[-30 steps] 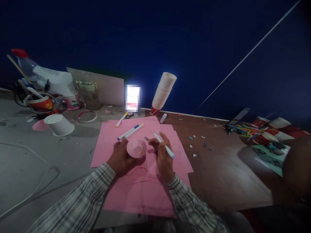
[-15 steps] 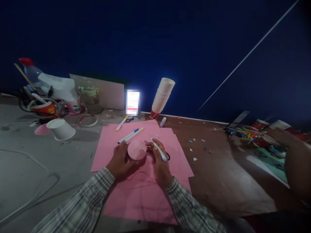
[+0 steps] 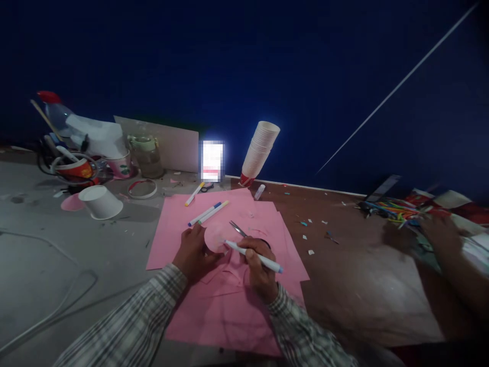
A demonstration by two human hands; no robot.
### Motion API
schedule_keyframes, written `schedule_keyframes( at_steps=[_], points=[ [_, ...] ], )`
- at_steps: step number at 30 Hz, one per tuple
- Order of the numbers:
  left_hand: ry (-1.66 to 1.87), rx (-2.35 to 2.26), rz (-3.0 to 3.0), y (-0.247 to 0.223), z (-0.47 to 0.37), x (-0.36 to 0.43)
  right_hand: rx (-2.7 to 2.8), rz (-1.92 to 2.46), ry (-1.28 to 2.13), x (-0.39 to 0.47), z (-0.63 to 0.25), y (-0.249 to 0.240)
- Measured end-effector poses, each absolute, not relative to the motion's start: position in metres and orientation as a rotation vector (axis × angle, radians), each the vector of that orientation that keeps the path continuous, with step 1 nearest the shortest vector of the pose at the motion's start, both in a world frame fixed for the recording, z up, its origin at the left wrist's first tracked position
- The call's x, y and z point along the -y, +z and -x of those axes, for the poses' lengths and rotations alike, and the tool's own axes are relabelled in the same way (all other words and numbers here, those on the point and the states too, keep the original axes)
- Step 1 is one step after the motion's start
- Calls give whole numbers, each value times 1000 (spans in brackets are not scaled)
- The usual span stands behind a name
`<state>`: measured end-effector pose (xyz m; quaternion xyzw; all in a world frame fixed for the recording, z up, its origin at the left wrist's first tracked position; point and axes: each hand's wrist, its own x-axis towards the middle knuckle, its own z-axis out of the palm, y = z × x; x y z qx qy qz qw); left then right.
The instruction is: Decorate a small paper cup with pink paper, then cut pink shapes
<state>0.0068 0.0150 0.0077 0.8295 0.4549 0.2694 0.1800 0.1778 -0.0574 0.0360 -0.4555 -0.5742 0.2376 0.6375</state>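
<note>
My left hand is closed on the edge of a round pink paper disc, held just over the pink paper sheets. A white marker pen is gripped in my right hand, its tip at the disc's right edge; whether it touches is hard to tell. Scissors lie on the sheets, with their handles partly behind my right hand. Beyond the disc lie two markers side by side. Another marker with a yellow end lies at the sheets' far edge.
A tilted stack of paper cups leans against the dark blue wall. On the left stand a white tub, a jar and a cup of tools. Another person's hand is at the right, near colourful strips.
My right hand has brought the marker's tip to the disc, swinging its other end right and down. More of the scissors shows. The other person's hand has moved lower and taken the green sheet's place in view.
</note>
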Motion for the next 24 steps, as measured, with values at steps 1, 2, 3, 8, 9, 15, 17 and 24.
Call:
schedule_keyframes(
  at_steps=[1,2,3,8,9,15,17,24],
  points=[
    [759,-1288,-2346,8,-7,-15,1317,1064,541,57,-177,37],
    [755,-1290,-2349,8,-7,-15,1328,1085,537,57,-177,37],
    [751,-1292,-2351,9,-7,-15,1340,1096,528,57,-177,37],
    [731,-1284,-2353,12,-8,-14,1385,1136,501,54,-175,35],
    [731,-1285,-2352,12,-8,-14,1384,1141,503,54,-175,34],
    [747,-1274,-2363,11,-8,-15,1357,1146,500,53,-176,33],
    [743,-1279,-2365,11,-8,-15,1344,1144,513,53,-177,33],
    [744,-1288,-2371,9,-7,-14,1323,1126,563,52,-177,29]
  ],
)
